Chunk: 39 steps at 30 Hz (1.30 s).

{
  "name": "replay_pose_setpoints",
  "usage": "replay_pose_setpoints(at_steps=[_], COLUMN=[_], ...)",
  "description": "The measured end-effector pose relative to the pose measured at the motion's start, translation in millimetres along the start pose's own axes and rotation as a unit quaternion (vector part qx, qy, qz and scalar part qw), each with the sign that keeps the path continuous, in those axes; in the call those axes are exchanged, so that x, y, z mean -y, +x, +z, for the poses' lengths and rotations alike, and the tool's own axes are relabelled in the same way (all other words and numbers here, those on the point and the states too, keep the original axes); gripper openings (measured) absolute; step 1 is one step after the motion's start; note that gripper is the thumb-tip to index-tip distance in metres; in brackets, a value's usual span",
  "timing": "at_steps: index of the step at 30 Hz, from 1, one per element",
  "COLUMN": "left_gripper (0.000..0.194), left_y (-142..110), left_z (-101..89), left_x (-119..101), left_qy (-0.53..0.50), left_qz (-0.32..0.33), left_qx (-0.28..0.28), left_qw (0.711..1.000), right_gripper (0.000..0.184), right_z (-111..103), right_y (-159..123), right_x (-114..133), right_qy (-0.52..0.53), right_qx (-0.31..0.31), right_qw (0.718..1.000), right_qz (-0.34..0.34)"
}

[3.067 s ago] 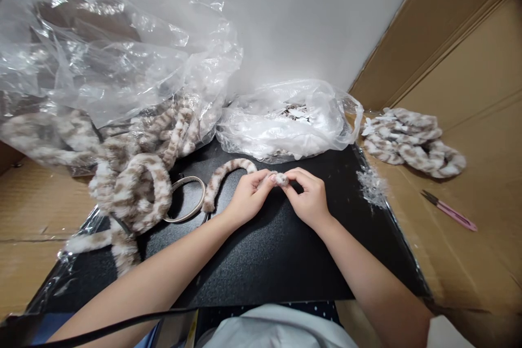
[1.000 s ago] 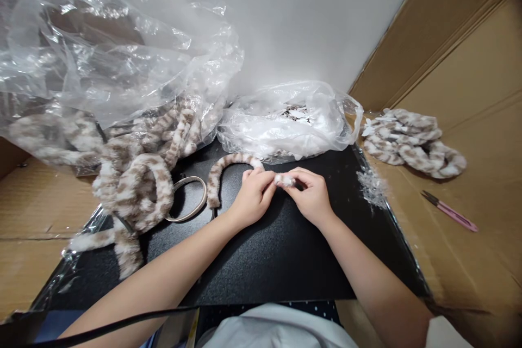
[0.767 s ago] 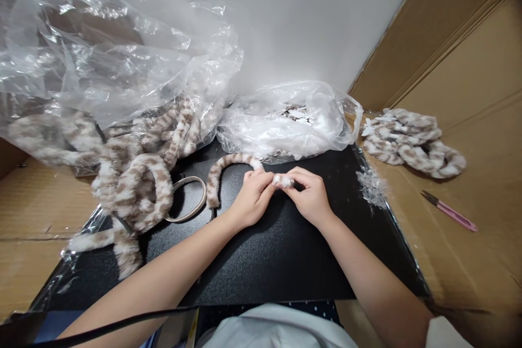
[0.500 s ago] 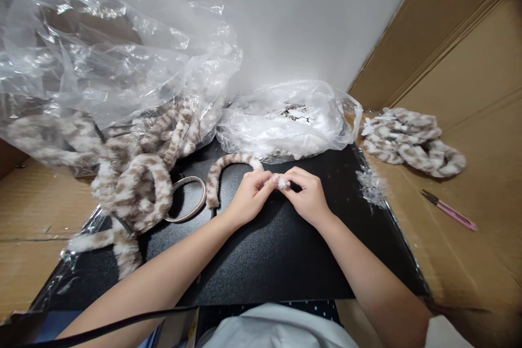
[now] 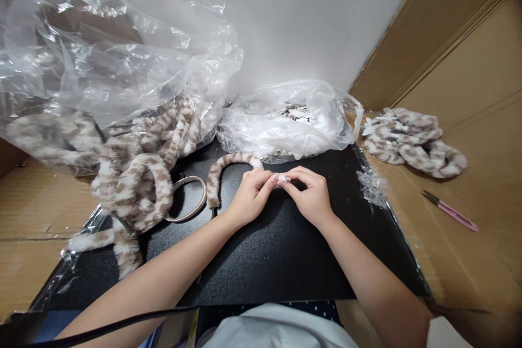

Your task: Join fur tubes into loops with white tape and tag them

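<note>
A furry white-and-brown headband (image 5: 222,166) curves over the black tabletop, with a dark tip showing at its lower left end. My left hand (image 5: 253,193) pinches it near the other end, hiding part of the band behind the fingers. At that same end my right hand (image 5: 306,193) has thumb and forefinger closed on the pale tip. The two hands almost meet, fingertip to fingertip. What exactly lies between the fingers is small and partly covered. To the left, a thin beige ring-shaped roll (image 5: 199,206) rests beside a heap of furry headbands (image 5: 142,190).
A big clear plastic bag (image 5: 122,60) covers more furry bands at the left. Behind the hands sits a plastic bag of small white and brown pieces (image 5: 285,125). Furry bands (image 5: 411,141), pink-handled snips (image 5: 452,212) and clear plastic scraps (image 5: 373,187) lie right.
My right hand's fingers have closed in slightly on the tip, and less of the white fluff shows between the hands. The rest looks the same.
</note>
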State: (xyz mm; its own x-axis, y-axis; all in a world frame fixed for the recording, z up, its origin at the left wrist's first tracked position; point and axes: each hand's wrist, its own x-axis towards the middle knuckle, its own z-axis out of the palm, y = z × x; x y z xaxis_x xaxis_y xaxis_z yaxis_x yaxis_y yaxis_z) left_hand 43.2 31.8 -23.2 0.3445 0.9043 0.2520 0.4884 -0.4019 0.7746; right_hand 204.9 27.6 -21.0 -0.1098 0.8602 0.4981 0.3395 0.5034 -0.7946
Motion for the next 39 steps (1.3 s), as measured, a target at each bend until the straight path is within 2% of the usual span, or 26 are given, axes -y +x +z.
replay_pose_setpoints(at_steps=[5,11,17,22,26,29,32,39], left_gripper=[0.039,0.041,0.043,0.037,0.03,0.03,0.031,0.041], left_y=[-0.5,0.5,0.9,1.6,1.0,-0.3,-1.2,-0.1], left_z=[0.9,-0.4,-1.6,-1.4,-0.6,0.5,1.5,1.5], left_x=[1.7,2.7,2.1,0.8,0.9,0.7,0.3,-0.7], left_qy=[0.003,-0.024,-0.044,-0.126,-0.117,-0.075,-0.062,-0.142], left_qz=[0.002,-0.003,-0.005,-0.052,-0.063,-0.058,-0.058,-0.066], left_qx=[0.01,0.027,0.043,0.004,-0.032,-0.051,-0.055,-0.021], left_qw=[1.0,0.999,0.998,0.991,0.991,0.994,0.995,0.988], right_gripper=[0.011,0.011,0.02,0.026,0.03,0.018,0.005,0.009], right_z=[2.5,4.7,5.7,4.0,-0.8,-1.5,0.9,6.7], right_y=[-1.1,-4.8,-7.5,-5.2,-1.9,-0.8,-1.2,-4.4], right_x=[-0.5,-2.5,-7.1,-6.7,-1.6,1.7,1.8,-2.1], right_qy=[0.022,-0.028,-0.109,-0.115,-0.105,-0.105,-0.1,-0.042], right_qx=[0.015,0.032,0.055,0.07,0.012,-0.021,-0.018,-0.005], right_qw=[0.999,0.999,0.991,0.989,0.991,0.99,0.99,0.998], right_qz=[0.03,-0.018,-0.054,-0.065,-0.079,-0.09,-0.1,-0.04])
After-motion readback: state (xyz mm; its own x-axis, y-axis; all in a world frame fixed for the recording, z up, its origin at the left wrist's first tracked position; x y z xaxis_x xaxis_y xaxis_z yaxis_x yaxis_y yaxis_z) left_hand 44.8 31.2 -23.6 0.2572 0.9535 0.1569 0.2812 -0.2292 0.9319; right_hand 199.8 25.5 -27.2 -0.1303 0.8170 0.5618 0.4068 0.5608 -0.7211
